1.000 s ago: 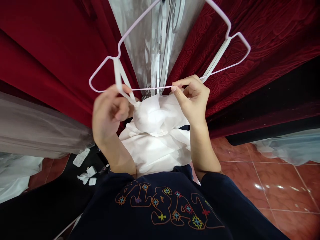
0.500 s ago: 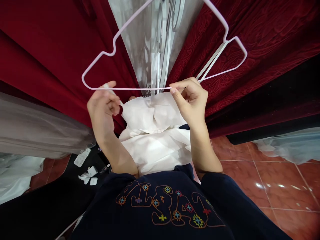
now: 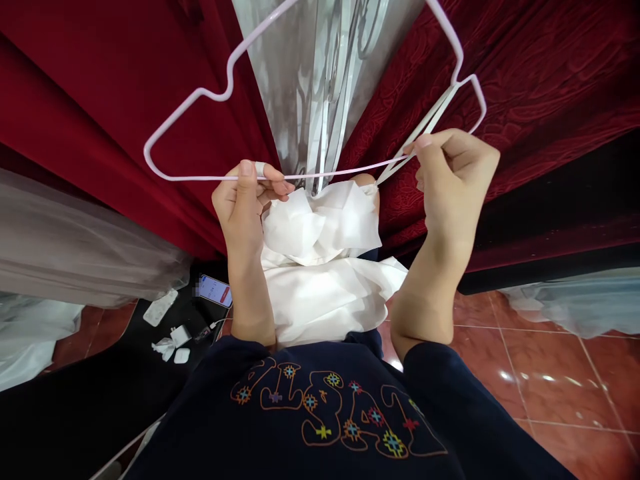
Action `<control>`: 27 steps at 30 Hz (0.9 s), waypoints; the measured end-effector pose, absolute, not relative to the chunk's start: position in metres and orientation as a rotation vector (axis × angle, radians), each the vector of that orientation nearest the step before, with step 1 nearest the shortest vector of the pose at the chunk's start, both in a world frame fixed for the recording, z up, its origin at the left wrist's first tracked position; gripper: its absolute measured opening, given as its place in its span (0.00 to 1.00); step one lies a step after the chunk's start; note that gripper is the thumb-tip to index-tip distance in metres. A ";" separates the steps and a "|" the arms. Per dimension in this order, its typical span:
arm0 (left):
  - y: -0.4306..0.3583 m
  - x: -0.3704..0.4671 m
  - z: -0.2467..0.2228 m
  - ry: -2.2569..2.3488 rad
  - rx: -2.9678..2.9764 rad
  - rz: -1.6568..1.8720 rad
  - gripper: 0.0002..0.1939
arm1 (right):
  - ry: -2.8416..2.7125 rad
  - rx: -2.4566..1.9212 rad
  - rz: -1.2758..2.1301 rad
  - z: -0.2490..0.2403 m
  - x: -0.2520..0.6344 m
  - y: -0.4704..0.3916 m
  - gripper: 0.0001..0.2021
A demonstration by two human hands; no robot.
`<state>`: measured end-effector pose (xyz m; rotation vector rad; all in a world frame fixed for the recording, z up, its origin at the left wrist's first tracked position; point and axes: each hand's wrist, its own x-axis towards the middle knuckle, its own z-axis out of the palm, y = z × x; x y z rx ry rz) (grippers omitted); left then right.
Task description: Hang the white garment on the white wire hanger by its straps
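Note:
A pale pink clothes hanger (image 3: 186,107) is held up in front of me, its top beyond the upper edge. My left hand (image 3: 247,207) is closed around the lower bar, thumb toward me, with a small white band showing at one finger. At the right end, my right hand (image 3: 453,177) pinches where a thin white strap (image 3: 433,119) crosses the bar; the fingers partly hide the crossing. That strap loops over the right notch and runs down to a white garment (image 3: 325,293), which lies bunched over my lap beneath the hanger.
Dark red curtains (image 3: 125,100) hang on both sides of a sheer white one (image 3: 280,80). On a black surface (image 3: 125,400) at the left lie a lit phone (image 3: 214,291), a white charger (image 3: 179,335) and a small white case (image 3: 181,355). Red tiles (image 3: 550,367) cover the floor.
My right hand has slid right, from the middle of the bar to the strap. My left hand has moved right and closed on the bar. The phone has come into view.

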<state>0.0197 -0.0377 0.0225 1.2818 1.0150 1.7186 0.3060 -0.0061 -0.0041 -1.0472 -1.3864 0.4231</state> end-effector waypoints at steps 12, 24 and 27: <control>-0.031 0.019 0.019 0.941 1.252 1.697 0.35 | -0.944 -0.556 0.351 0.029 0.325 0.008 0.13; -0.027 0.013 0.017 0.917 1.241 1.671 0.35 | -0.962 -0.441 0.149 0.021 0.286 -0.002 0.08; -0.028 0.014 0.017 0.875 1.238 1.659 0.35 | -0.810 -0.471 0.068 0.012 0.295 0.005 0.20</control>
